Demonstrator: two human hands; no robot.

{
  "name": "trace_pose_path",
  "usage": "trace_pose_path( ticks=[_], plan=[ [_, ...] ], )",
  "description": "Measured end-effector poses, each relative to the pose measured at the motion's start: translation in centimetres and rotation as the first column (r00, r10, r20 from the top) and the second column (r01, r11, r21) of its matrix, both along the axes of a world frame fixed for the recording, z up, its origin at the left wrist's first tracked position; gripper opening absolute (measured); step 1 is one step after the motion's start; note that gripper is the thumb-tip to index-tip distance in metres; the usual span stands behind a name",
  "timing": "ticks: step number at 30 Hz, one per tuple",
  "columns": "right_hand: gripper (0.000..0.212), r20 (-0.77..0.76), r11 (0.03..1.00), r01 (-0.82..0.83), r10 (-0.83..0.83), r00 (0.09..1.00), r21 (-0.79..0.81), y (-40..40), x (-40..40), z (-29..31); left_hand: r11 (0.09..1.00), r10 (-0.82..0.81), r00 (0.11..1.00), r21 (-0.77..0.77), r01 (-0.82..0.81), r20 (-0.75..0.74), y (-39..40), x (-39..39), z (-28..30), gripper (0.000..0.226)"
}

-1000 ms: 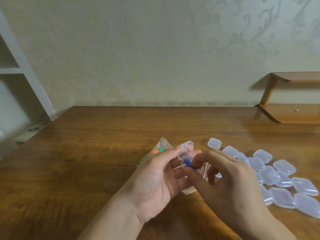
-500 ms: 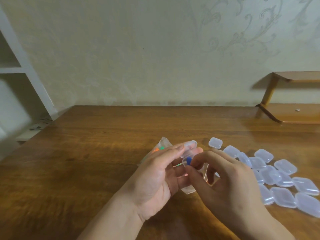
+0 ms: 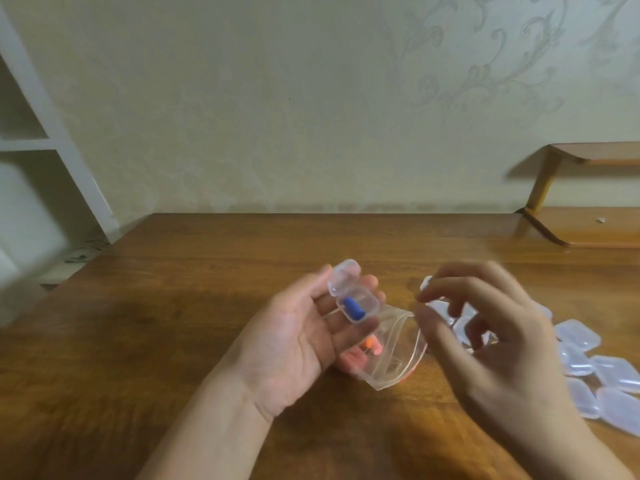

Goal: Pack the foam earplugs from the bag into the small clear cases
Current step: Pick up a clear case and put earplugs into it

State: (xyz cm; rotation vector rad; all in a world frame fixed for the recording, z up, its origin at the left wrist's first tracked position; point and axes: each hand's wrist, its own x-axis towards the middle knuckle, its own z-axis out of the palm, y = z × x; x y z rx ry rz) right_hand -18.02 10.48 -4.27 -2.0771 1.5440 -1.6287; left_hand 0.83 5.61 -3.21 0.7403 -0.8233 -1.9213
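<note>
My left hand [image 3: 301, 337] lies palm up and holds a small clear case [image 3: 353, 296] on its fingers, lid swung open. A blue foam earplug [image 3: 354, 308] lies inside the case. Under the left fingers sits the clear zip bag [image 3: 398, 351] on the table, with orange and pink earplugs [image 3: 367, 351] showing through it. My right hand [image 3: 491, 344] hovers to the right of the case, fingers loosely curled and blurred, with nothing seen in them. Several empty clear cases [image 3: 588, 362] lie in a heap behind and to the right of that hand.
The wooden table [image 3: 173, 341] runs back to a pale patterned wall. A small wooden shelf [image 3: 588, 223] stands at the back right corner. A white shelving unit [image 3: 41, 140] is off the table's left edge.
My right hand has let go of the blue earplug, which now lies in the open case, and has drawn away to the right. The left hand has turned palm up.
</note>
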Motion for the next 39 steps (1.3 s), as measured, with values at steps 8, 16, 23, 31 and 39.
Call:
trace_pose_path(
  ticks=[8, 16, 23, 31, 39],
  plan=[
    [0.013, -0.476, 0.772, 0.181, 0.174, 0.862, 0.61, -1.3, -2.0, -1.2, 0.955, 0.243, 0.97, 0.177, -0.239, 0.0, -2.7, 1.5, -0.9, 0.038],
    [0.03, -0.568, 0.919, 0.186, 0.05, 0.822, 0.349, -3.8, 0.7, -5.4, 0.922, 0.295, 0.955, 0.251, -0.296, 0.039, -3.4, 1.7, -1.7, 0.033],
    [0.072, -0.606, 0.86, 0.187, 0.165, 0.778, 0.474, -4.7, 1.6, -5.6, 0.914, 0.295, 0.955, 0.279, -0.293, 0.035, -3.2, 1.3, -1.7, 0.032],
    [0.031, -0.606, 0.921, 0.18, 0.072, 0.792, 0.345, -4.4, 1.7, -5.5, 0.938, 0.242, 0.968, 0.243, -0.249, 0.06, -3.1, 1.2, -1.8, 0.031],
    [0.011, -0.426, 0.95, 0.142, -0.012, 0.905, 0.277, -5.2, 1.6, -6.6, 0.938, 0.236, 0.968, 0.24, -0.251, 0.091, -3.1, 0.9, -2.1, 0.031]
  ],
)
